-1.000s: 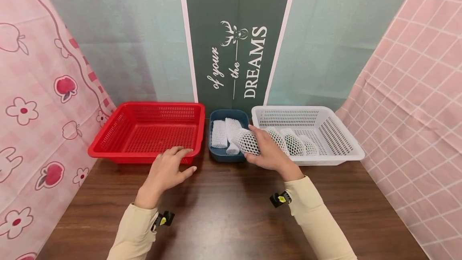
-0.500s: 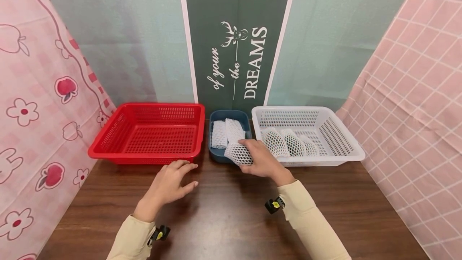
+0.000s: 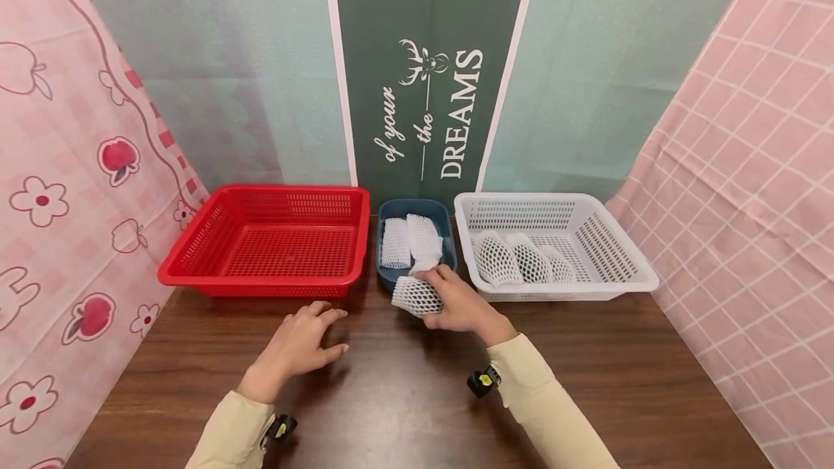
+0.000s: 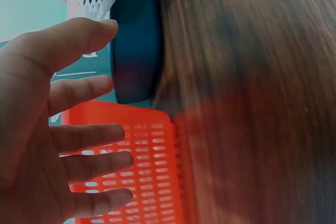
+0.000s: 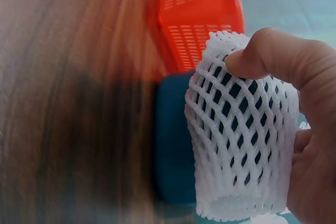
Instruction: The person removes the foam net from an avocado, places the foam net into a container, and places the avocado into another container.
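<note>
My right hand (image 3: 459, 302) grips a white foam fruit net (image 3: 418, 295), thumb on one side and fingers behind, just in front of the small blue bin. Through its mesh in the right wrist view, something dark shows; what it is I cannot tell. Flat foam nets (image 3: 423, 237) lie in the blue bin (image 3: 389, 279). My left hand (image 3: 296, 344), fingers spread and holding nothing, hovers over the table before the red basket. In the left wrist view its straight fingers (image 4: 92, 137) overlap that basket.
A red perforated basket (image 3: 260, 290) stands at the left. At the right, a white basket (image 3: 625, 286) holds several netted items (image 3: 498, 259) along its left side. All three containers stand on a brown wooden table (image 3: 404, 396), with printed cloths behind and beside them.
My right hand has carried the netted item leftward and toward me, from over the blue bin's right edge to its front. The left hand has drawn back slightly from the red basket.
</note>
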The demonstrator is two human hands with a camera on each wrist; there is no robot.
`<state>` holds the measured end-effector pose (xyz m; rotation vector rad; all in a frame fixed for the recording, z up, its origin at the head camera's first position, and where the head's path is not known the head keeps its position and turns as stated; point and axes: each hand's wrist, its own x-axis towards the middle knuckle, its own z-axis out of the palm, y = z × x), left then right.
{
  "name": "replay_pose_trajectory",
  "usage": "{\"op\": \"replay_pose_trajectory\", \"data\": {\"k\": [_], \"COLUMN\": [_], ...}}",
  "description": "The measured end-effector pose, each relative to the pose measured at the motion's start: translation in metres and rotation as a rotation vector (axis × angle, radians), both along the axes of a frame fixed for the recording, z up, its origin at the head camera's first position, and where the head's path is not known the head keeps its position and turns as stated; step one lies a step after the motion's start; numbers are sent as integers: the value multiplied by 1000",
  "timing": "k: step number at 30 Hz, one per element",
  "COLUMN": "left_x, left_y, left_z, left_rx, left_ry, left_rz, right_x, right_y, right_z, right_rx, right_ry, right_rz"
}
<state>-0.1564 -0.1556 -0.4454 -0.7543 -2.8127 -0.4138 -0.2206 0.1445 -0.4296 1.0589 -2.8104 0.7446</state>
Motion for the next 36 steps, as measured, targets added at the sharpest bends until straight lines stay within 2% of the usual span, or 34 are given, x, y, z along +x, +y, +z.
{"op": "replay_pose_trajectory", "data": {"k": [10, 18, 21, 30, 36], "left_x": [-6, -9, -10, -8, -6], "left_y": [-7, -14, -15, -12, -10], "left_z": [-7, -12, -14, -14, -8], "left_rx": [-19, -38, -38, -29, 7], "left_ry": [-22, -112, -126, -134, -104], "left_rz": [3, 67, 70, 71, 67], "right_x": [4, 3, 2, 1, 3], "right_y": [-13, -16, -16, -16, -13], "right_z": [-18, -28, -30, -29, -15], "right_rx": [50, 120, 125, 103, 106], "right_ry": [3, 9, -5, -23, -4], "right_rz": [63, 71, 59, 60, 40]}}
